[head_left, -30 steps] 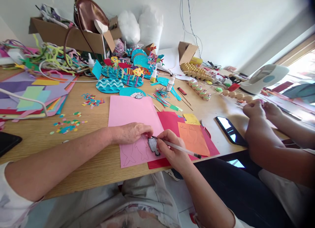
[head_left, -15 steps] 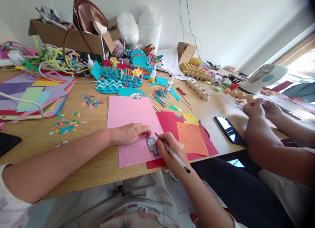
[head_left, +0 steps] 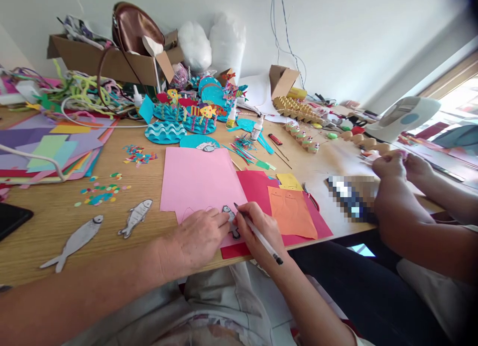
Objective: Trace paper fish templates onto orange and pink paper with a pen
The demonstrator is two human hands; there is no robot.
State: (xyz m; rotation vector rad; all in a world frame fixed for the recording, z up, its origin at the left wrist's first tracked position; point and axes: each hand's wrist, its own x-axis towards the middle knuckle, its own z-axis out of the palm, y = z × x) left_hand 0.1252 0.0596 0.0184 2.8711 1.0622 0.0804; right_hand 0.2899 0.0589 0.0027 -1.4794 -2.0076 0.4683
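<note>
My right hand (head_left: 261, 229) is closed around a clear pen (head_left: 267, 245), its tip by the head of a small grey paper fish cutout (head_left: 233, 229). From the left, the bent fingers of my left hand (head_left: 203, 234) press that cutout down. Under both lies a pink paper sheet (head_left: 199, 176); drawn outlines on it are mostly covered by my left hand. Two more paper fish, a long one (head_left: 80, 240) and a shorter one (head_left: 137, 216), lie on the wood to the left.
Red paper (head_left: 254, 186) and an orange sheet with drawn outlines (head_left: 293, 211) lie to the right. Beyond are a blurred phone (head_left: 351, 199) and another person's hands (head_left: 399, 166). Confetti (head_left: 102, 192), blue paper crafts (head_left: 164, 131) and glue bottles (head_left: 256, 128) stand farther back.
My left hand has slid down toward the table edge and now covers the drawn outlines. Its forearm has lowered, uncovering the two paper fish on the left. The pen stays near the cutout's head.
</note>
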